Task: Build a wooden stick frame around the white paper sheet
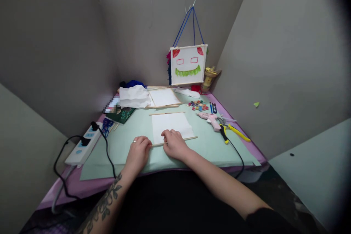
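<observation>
A white sheet of paper (pixel 171 122) lies flat in front of me, with a thin wooden stick (pixel 191 138) along its near edge. Another thin stick (pixel 167 113) runs along the far edge. The fingers of my left hand (pixel 139 152) are closed on the left end of the near stick; a ring is on one finger. Further right, my right hand (pixel 175 145) bends over the same stick and the paper's near edge, fingers curled and closed on it. The undersides of both hands' fingertips are hidden.
On the right lie a pink glue gun (pixel 212 120), yellow-handled pliers (pixel 238 132) and small paint pots (pixel 199 105). A power strip (pixel 85 146) with black cords sits left. Behind are a framed paper (pixel 164 97) and a hanging painted face panel (pixel 188 62). Grey partitions enclose the table.
</observation>
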The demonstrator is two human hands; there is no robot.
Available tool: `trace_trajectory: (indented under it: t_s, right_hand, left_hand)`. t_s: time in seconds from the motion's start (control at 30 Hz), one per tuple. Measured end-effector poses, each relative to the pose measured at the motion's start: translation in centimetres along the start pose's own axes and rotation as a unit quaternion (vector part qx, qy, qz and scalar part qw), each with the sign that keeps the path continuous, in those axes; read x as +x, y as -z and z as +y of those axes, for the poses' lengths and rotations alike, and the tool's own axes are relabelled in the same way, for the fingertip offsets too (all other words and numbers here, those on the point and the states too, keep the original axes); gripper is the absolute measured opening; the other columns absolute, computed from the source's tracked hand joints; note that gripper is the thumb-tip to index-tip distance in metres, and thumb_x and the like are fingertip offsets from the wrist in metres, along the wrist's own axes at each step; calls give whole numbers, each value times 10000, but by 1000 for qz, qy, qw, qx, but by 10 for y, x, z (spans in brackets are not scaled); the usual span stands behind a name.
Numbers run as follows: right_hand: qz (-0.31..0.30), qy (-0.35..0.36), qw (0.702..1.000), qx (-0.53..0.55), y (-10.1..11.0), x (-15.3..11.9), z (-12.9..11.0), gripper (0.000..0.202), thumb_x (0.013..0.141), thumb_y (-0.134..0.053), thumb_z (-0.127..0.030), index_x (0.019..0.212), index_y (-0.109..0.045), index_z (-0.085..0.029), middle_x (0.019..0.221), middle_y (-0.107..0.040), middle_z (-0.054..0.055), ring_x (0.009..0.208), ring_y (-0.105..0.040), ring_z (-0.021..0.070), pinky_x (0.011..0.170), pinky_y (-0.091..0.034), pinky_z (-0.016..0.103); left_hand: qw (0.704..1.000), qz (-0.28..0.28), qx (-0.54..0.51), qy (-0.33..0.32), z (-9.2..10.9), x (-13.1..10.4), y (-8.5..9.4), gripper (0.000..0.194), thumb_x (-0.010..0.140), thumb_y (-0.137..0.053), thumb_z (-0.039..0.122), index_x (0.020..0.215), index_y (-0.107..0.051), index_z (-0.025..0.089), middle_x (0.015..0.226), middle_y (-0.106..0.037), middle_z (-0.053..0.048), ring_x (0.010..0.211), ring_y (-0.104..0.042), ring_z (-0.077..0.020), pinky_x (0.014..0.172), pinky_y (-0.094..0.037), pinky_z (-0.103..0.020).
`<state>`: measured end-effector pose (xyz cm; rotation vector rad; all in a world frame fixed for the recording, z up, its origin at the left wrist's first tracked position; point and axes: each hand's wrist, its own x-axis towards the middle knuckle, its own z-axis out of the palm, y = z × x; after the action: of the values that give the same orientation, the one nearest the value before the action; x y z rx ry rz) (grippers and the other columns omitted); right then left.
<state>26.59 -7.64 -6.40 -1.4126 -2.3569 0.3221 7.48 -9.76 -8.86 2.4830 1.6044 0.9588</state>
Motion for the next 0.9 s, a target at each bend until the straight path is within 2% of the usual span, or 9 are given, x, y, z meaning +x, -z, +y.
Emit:
trace_trajectory:
  t_s: [0.67, 0.8, 0.9]
  right_hand:
    - [-5, 36, 999, 1, -10, 12, -24, 345, 738, -538, -187, 1079, -501, -155, 942, -616, 79, 909, -503, 228, 789, -359, 354]
    - [34, 31, 998, 33, 0, 6, -20, 395, 733, -594, -268, 1101, -492, -164, 1033, -589, 89, 977, -488, 242, 844, -365, 381]
    - [115, 17, 991, 69, 13, -5, -6, 391, 722, -580, -205, 1100, -490, -176, 1088, -565, 87, 1033, -471, 239, 900, -361, 384]
  left_hand:
    - [1000, 6, 1, -9, -1, -1, -1, 164, 862, -461, 170, 778, -601, 190, 843, -596, -62, 830, -528, -214, 775, -451, -366]
    - [1000, 9, 10, -4, -2, -1, -1, 183, 868, -447, 174, 766, -597, 196, 828, -597, -62, 812, -533, -219, 755, -452, -364]
    - [1000, 9, 12, -1, -4, -1, -1, 172, 869, -458, 194, 766, -596, 203, 821, -601, -60, 807, -542, -222, 743, -453, -362]
